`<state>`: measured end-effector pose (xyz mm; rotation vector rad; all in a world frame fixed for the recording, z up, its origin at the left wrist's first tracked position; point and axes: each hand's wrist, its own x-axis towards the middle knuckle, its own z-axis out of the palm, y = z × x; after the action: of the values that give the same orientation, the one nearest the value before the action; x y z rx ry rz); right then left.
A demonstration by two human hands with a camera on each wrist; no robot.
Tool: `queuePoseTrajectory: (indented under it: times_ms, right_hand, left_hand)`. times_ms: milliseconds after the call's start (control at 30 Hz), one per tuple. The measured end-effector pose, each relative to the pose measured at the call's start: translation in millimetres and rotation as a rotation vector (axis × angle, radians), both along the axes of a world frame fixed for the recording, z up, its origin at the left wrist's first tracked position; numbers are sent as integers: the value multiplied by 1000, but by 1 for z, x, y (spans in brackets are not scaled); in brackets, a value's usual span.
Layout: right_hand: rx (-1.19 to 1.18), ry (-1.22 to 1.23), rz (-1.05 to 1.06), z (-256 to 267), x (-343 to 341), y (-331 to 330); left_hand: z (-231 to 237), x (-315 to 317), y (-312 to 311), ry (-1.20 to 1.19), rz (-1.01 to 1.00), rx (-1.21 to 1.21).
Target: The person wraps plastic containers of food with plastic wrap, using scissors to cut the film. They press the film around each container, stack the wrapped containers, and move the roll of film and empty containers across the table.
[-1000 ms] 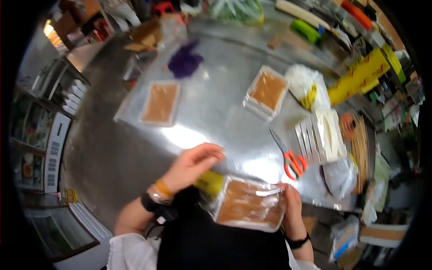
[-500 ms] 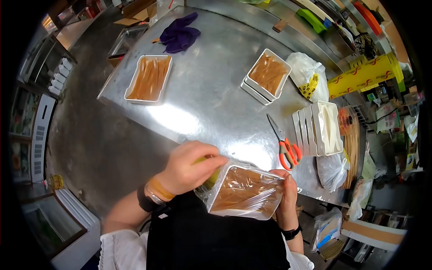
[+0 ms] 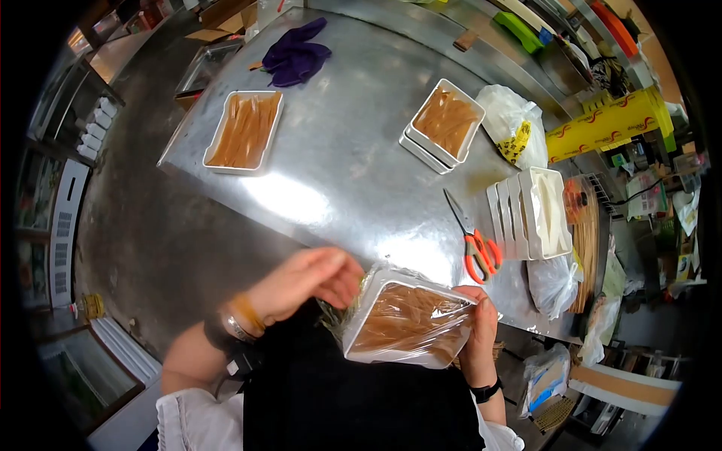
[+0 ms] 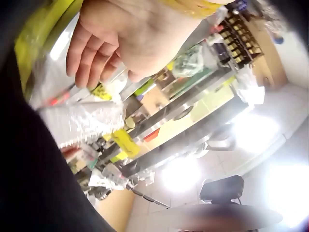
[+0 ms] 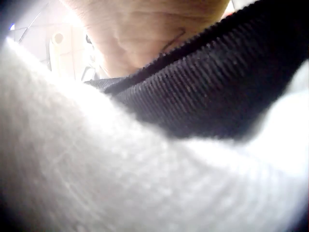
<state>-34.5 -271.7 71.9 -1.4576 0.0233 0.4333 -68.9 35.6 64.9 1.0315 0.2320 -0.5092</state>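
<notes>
A white tray of brown strips (image 3: 410,323), covered in clear cling film, is held tilted in front of the black apron. My right hand (image 3: 480,334) grips its right end, thumb at the rim. My left hand (image 3: 308,282) is off the tray's left end, its fingers loosely extended and holding nothing. Crumpled film (image 3: 338,316) hangs at that end. In the left wrist view the left hand (image 4: 111,43) shows its palm above the tray's film-wrapped side (image 4: 87,121), with a yellow roll-like thing (image 4: 36,38) beside it. The right wrist view mostly shows a black band (image 5: 193,96) and white sleeve.
On the metal table (image 3: 353,150) lie another filled tray (image 3: 242,134), stacked filled trays (image 3: 449,124), orange-handled scissors (image 3: 477,244) and a purple cloth (image 3: 297,56). Nested white trays (image 3: 545,218), plastic bags (image 3: 515,120) and a yellow box (image 3: 609,124) line the right side.
My left hand has let go of the yellow thing it held by the tray's left end, and its fingers have straightened. My right hand still grips the tray.
</notes>
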Motion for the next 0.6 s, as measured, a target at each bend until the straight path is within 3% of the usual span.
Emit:
queuePoseTrajectory:
  times_ms: [67, 167, 467, 600]
  right_hand:
    - [-1, 2, 6, 0, 0, 1]
    - [-3, 1, -2, 1, -1, -2]
    - [6, -29, 21, 9, -2, 0]
    - [8, -30, 22, 11, -3, 1]
  left_hand:
    - [1, 0, -7, 72, 45, -146]
    - [8, 5, -5, 64, -103, -236]
    - [13, 27, -7, 122, -108, -279]
    - [12, 31, -7, 44, -114, -213]
